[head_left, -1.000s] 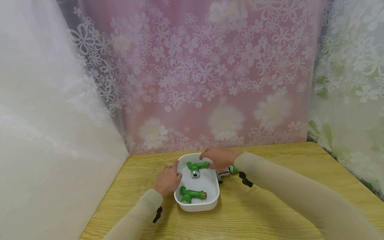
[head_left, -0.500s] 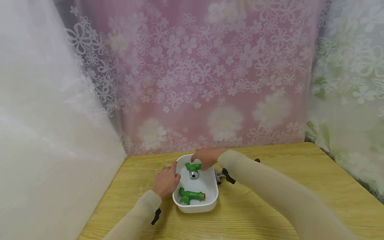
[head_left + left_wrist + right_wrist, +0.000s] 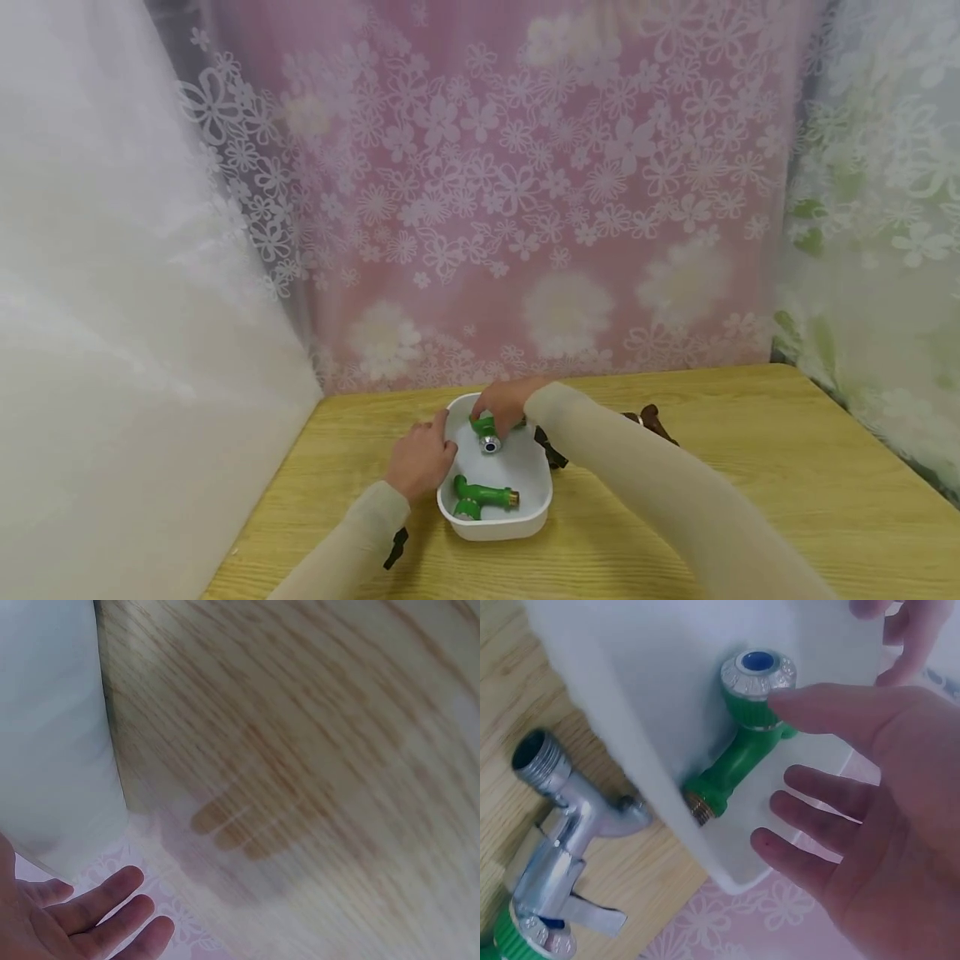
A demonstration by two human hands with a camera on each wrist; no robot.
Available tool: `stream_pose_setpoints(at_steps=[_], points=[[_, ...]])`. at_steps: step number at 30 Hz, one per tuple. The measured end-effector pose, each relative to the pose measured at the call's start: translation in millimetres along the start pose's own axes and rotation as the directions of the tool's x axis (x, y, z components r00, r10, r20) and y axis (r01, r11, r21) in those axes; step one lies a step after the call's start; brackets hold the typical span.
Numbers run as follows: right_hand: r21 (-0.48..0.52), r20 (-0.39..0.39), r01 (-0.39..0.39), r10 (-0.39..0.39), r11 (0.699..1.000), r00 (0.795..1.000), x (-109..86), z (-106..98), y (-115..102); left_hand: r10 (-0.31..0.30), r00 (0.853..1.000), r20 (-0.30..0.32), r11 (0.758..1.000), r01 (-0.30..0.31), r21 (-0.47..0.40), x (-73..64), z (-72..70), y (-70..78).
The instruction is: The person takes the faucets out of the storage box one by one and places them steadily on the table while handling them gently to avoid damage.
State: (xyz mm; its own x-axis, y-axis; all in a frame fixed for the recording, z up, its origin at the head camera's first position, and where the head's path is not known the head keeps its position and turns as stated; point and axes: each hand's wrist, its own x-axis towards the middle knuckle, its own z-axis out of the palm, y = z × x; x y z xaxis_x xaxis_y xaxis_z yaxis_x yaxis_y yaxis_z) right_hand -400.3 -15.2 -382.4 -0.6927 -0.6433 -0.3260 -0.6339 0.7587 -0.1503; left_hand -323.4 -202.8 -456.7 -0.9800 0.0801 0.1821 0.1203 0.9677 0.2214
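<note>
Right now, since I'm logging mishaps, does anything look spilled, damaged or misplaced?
No spill or damage shows. Perhaps odd: the chrome tap lies on the table outside the white tub, while two green taps are inside.

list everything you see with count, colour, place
wood-grain table: 1, yellow-brown, across front
white oblong tub: 1, white, on table
green taps with brass-coloured threads: 2, green, tub's far and near ends
silver metal tap: 1, silver, on table beside tub
green ribbed fitting: 1, green and silver, beside silver tap, partly visible
dark brown object: 1, brown, on table, right of tub
hanging sheets: 3, white left, pink floral behind, green-leafed right
long sleeves: 2, cream, both arms
wrist pieces: 2, black, at wrists
left hand: 1, bare, tub's left rim
right hand: 1, bare, over far tap
</note>
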Motion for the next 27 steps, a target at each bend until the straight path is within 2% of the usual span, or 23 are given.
stream_pose_setpoints(at_steps=[7,9,14,21,27], points=[[-0.139,0.064,-0.040,0.049,0.990,0.997,11.2,1,-1,0.036,0.999,-0.036,0.999,-0.036,-0.016,3.7,-3.4,3.3],[-0.171,0.086,-0.038,0.054,0.985,0.995,14.8,3,-3,0.038,0.999,-0.027,0.999,-0.039,-0.023,3.1,-4.2,3.1],[-0.169,0.111,-0.049,0.069,0.984,0.991,18.7,10,-9,0.025,1.000,0.011,0.999,-0.025,-0.024,0.1,-3.6,0.2],[-0.199,0.107,-0.057,0.079,0.978,0.991,17.0,12,-17,0.035,0.999,-0.019,0.999,-0.035,-0.020,1.1,-1.6,-2.7],[-0.206,0.119,-0.057,0.083,0.977,0.989,10.4,12,-24,0.035,0.999,-0.014,0.999,-0.036,-0.037,-1.9,-1.7,-2.2]])
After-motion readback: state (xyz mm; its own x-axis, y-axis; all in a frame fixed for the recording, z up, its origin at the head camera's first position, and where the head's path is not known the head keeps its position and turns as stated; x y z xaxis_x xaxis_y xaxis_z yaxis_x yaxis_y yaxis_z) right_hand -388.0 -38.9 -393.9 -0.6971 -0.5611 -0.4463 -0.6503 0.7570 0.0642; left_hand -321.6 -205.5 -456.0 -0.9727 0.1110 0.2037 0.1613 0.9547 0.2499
